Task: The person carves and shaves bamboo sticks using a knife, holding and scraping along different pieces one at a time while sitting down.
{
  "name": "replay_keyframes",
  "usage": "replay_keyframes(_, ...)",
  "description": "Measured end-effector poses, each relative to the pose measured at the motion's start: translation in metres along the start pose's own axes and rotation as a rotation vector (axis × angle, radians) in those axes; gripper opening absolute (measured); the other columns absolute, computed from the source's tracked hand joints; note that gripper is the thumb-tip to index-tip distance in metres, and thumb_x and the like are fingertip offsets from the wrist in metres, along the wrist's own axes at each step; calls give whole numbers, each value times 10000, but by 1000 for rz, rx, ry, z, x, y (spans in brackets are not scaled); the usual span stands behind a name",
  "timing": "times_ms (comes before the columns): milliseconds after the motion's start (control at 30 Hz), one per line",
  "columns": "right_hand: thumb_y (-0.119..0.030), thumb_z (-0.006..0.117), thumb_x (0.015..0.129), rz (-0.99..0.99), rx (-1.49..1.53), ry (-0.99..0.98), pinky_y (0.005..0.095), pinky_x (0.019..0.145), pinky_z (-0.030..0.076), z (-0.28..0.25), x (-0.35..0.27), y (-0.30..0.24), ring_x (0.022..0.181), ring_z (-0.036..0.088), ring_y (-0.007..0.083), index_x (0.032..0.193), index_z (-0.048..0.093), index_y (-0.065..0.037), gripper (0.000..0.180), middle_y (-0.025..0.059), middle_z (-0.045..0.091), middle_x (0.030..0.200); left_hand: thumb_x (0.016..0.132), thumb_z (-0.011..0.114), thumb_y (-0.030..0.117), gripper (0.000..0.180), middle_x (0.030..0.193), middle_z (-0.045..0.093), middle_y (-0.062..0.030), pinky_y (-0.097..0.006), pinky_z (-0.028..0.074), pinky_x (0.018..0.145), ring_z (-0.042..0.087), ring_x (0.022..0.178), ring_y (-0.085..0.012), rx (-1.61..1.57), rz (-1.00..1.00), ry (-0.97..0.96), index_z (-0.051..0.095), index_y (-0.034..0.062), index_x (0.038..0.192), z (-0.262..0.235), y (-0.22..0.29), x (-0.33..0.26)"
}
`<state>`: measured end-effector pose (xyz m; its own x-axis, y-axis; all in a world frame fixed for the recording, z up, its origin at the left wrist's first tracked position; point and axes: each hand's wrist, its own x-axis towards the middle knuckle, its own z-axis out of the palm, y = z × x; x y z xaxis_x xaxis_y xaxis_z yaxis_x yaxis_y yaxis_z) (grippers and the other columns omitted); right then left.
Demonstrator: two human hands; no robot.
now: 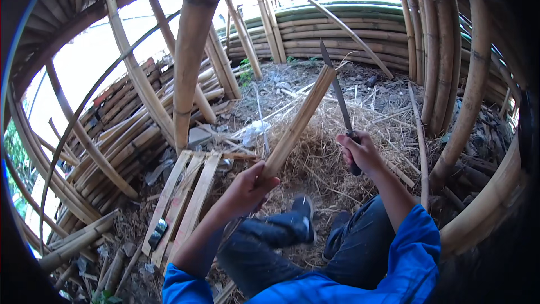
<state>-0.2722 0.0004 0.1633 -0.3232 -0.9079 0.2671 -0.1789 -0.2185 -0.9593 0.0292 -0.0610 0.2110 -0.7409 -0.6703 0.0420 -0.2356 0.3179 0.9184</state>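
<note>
My left hand point(246, 188) is closed round the lower end of a split bamboo strip point(301, 118), which slants up and away to the right. In my right hand point(361, 152) is the dark handle of a long knife point(341, 98), its narrow blade pointing up and away. Near its far end the bamboo strip meets the blade, or overlaps it in view; I cannot tell whether they touch. A thin curled shaving point(343, 60) stands out by the strip's tip. Both forearms reach in from blue sleeves, above my bent legs.
Pale shavings point(315, 146) heap on the ground ahead. Wooden planks point(185, 200) lie at left with a dark phone-like object point(158, 233) on them. A thick bamboo post point(191, 56) rises front left, and curved bamboo poles point(467, 90) stand at right. Stacked bamboo point(343, 34) lines the back.
</note>
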Motion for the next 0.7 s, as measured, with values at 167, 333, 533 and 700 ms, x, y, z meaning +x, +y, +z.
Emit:
replay_keyframes(167,-407,614,907,-183,176,24,227,397,393,-3,61,6,409,472,65,670,513,-114,390,-17,508,513,959,573,195,221,685,502,44,-209,425,480,460,541,-22,291,134,49,524,35,1103,-9,7,68)
replay_keyframes(333,-375,559,952,-193,385,111,247,411,357,0,98,16,405,449,72,628,484,-107,427,-27,455,485,984,512,203,253,750,477,43,-227,483,603,484,647,-38,138,174,14,514,18,1156,-7,-13,124)
replay_keyframes(533,-339,584,945,-29,412,110,248,396,365,-7,124,94,397,435,72,707,510,-88,354,-19,459,512,974,525,265,208,670,494,41,-209,369,447,453,538,-28,157,98,-25,537,59,1000,-1,-74,188)
replay_keyframes(700,-253,607,908,360,574,257,257,396,373,-7,135,156,398,410,82,781,501,-82,238,-28,429,538,958,547,272,247,673,498,22,-264,403,544,466,616,-59,92,26,-42,552,25,975,14,-119,208)
